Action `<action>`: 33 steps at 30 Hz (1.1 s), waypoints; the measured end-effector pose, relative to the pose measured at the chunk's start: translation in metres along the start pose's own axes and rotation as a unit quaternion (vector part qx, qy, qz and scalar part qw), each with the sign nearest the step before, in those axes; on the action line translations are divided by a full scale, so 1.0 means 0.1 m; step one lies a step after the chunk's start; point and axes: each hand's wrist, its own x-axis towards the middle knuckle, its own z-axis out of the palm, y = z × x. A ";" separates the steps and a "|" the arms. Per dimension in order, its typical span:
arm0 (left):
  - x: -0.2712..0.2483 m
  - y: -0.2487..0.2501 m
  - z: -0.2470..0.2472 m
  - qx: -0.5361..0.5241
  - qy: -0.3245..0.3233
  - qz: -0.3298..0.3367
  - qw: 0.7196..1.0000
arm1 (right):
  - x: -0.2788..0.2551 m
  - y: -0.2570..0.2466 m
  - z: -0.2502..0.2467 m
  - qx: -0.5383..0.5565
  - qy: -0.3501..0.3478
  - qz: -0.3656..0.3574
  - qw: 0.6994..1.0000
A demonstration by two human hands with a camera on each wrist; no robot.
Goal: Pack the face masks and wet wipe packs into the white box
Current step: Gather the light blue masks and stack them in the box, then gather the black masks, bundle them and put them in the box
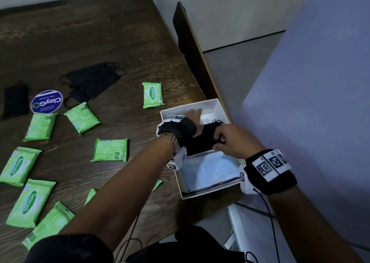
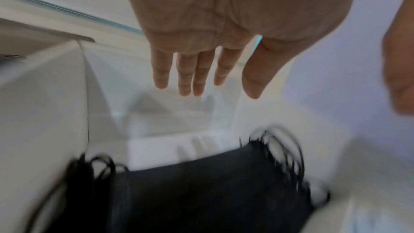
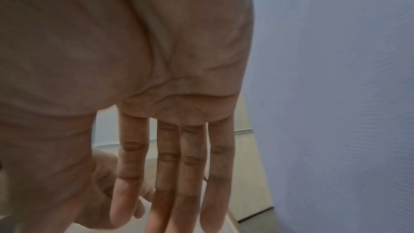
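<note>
both our hands are over the white box point(image 1: 208, 102) at the table's point(image 1: 120, 42) right edge. left hand point(image 1: 193, 116) has flat, spread fingers holding nothing, above the black masks point(image 1: 202, 140) lying in the box. right hand point(image 1: 234, 140) looks curled in the head view yet straight-fingered from the wrist, so can't tell its grip. green wipe packs point(image 1: 111, 149) and more black masks point(image 1: 92, 80) sit on the table.
</note>
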 end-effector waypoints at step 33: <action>-0.49 -4.34 -0.81 -0.005 -0.028 -0.228 0.973 | 3.98 -4.21 0.84 -0.130 -0.042 -0.183 0.974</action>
